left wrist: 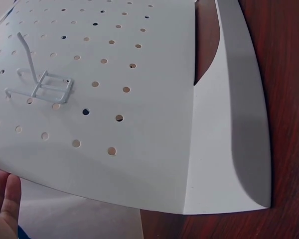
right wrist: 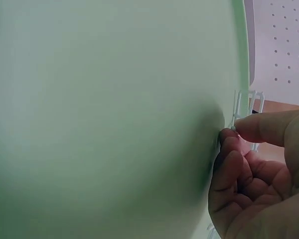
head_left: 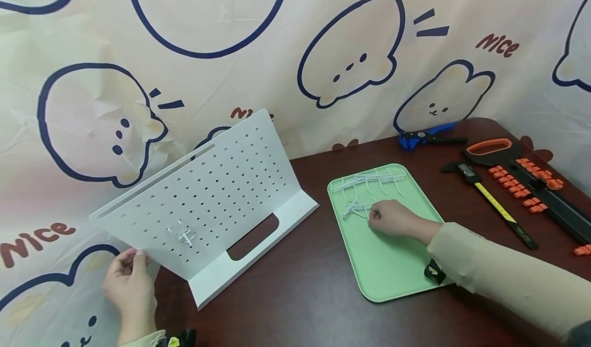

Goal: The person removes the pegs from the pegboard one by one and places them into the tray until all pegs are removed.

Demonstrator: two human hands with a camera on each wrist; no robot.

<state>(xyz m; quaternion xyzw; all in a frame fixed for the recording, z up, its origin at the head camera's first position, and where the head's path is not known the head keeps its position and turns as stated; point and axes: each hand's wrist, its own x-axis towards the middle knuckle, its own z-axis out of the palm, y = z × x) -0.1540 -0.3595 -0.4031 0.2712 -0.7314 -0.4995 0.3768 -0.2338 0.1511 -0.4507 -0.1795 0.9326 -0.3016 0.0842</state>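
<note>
A white metal pegboard [head_left: 258, 182] with a folded base stands tilted on the table. My left hand [head_left: 131, 280] pinches its lower left edge, thumb in front. One white wire hook [left wrist: 27, 57] is fixed low on the board, near that hand. On the right, my right hand [head_left: 397, 221] is over a light green tray [head_left: 392, 272]. In the right wrist view its thumb and forefinger pinch a white wire hook [right wrist: 252, 94], partly hidden by the fingers. Several more white wire hooks [head_left: 367, 180] lie along the tray's far end.
Right of the tray lie a black and yellow caliper [head_left: 494, 200], a black saw-like tool [head_left: 531, 175] with orange clips, and a blue wire stripper [head_left: 417, 139]. A cartoon-printed cloth [head_left: 231, 80] hangs behind the brown table [head_left: 300, 295].
</note>
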